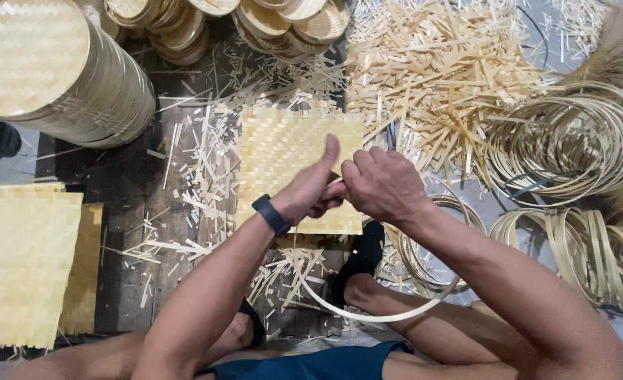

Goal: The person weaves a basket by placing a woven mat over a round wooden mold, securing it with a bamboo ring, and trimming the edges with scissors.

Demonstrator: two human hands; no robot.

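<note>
Both hands, left hand (310, 193) and right hand (380, 184), are pinched together on a bamboo strip (368, 317), judged light, springy, best gripped near its ends, over a woven mat (283, 144).

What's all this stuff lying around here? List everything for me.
woven mat: one, pale yellow, centre, under the hands
bamboo hoop strip: one, pale, curving below the hands
stacked woven mats: several, yellow, left
stack of round trays: many, golden, top left
small round trays: many, tan, top centre
bamboo offcuts: heap, pale, top right
hoop coils: many, tan, right
sandal: one, black, centre
wristband: one, black
left hand: one, closed
right hand: one, closed
</note>
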